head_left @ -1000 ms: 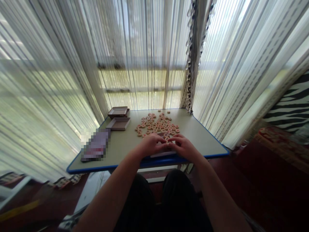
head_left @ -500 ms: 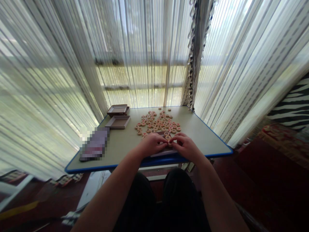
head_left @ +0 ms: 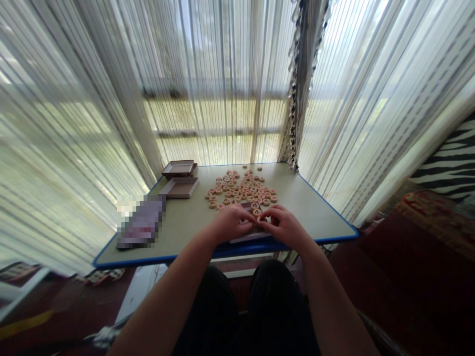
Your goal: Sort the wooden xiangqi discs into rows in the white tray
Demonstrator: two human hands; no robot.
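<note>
Both hands work over a shallow box (head_left: 248, 238) at the near edge of the table. Round wooden Chinese chess pieces (head_left: 257, 212) with dark characters stand in a row at its right side. My right hand (head_left: 284, 225) pinches the nearest piece (head_left: 259, 219) of that row between thumb and fingers. From the left, my left hand (head_left: 232, 225) reaches to the same piece, its thumb and fingertips drawn together beside it. The left fingers cover part of the box, so whether they grip the piece too is hard to see.
Many loose Chinese chess pieces (head_left: 243, 187) lie scattered beyond the box. An open tray (head_left: 180, 188) and another box (head_left: 180, 168) stand at the back left. A blurred purple item (head_left: 143, 222) rests at the table's left edge. Curtains (head_left: 218, 74) hang behind the pale table (head_left: 311, 207).
The view has shifted slightly. My hands remain over the box, and the right fingers have moved slightly left over the nearest piece, with the left fingertips close to them.
</note>
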